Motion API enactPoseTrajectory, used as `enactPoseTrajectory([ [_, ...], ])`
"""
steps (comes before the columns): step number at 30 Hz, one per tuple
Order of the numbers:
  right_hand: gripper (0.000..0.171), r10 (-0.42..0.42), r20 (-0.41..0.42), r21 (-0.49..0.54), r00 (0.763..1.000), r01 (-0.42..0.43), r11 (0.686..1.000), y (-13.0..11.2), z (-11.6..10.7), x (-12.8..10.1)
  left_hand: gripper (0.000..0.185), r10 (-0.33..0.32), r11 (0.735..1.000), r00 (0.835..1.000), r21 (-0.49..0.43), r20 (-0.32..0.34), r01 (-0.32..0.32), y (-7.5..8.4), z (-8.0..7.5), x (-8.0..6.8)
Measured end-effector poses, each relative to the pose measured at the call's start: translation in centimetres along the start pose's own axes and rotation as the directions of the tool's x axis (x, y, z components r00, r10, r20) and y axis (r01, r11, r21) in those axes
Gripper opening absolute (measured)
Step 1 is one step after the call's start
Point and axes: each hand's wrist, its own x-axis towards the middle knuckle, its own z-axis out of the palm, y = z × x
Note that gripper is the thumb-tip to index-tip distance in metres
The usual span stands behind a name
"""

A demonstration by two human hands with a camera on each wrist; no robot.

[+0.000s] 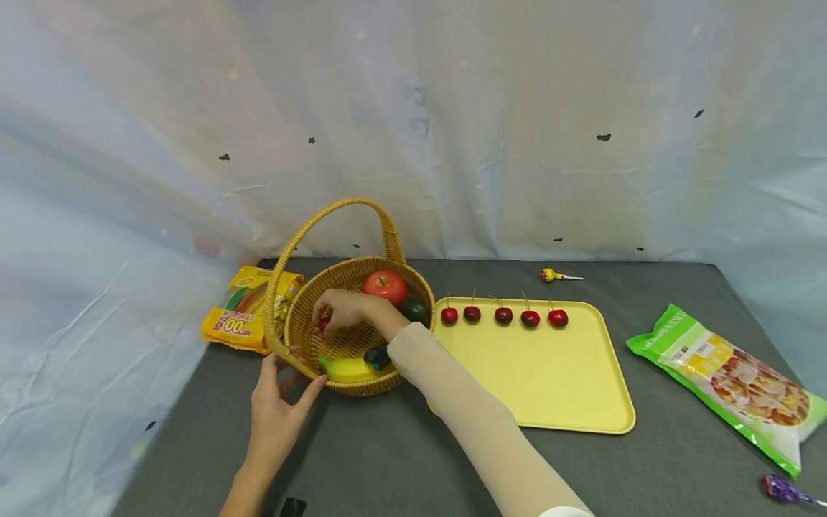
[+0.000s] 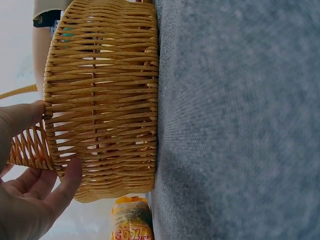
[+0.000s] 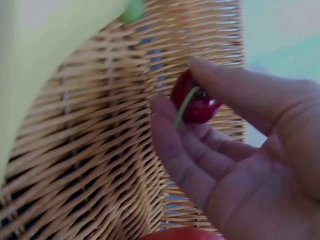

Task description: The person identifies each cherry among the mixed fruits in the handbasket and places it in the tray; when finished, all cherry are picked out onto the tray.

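Inside the wicker basket, my right hand pinches a dark red cherry between thumb and fingers. A green stem hangs from the cherry, near the basket's inner wall. My left hand holds the basket's near left rim at the foot of its handle, thumb and fingers on either side. A banana lies at the near side of the basket. A red apple and a dark round fruit, partly behind the right arm, lie at the far right inside.
Several stemmed cherries stand in a row along the far edge of a yellow tray. A yellow packet lies left of the basket. A green-and-white food bag and two lollipops, one yellow, one purple, lie farther right.
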Motion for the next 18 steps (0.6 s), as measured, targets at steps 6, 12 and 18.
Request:
enactPoseTrajectory([
  [6, 0.029, -0.114, -0.087, 0.276, 0.99, 0.134, 0.952, 0.2, -1.5, -1.5, 0.062, 0.002, 1.0, 1.0, 0.006, 0.003, -0.002, -0.2, 0.0, 0.1],
  [12, 0.035, -0.178, -0.172, 0.404, 0.969, 0.234, 0.884, 0.4, -3.9, -4.5, 0.064, 0.013, 1.0, 1.0, 0.013, -0.005, -0.013, -0.4, 0.0, 0.2],
  [18, 0.023, -0.202, -0.275, 0.387, 0.94, 0.301, 0.871, 1.6, -5.3, -9.2, 0.062, 0.018, 1.0, 1.0, 0.012, -0.006, -0.018, -0.4, 0.0, 0.0],
])
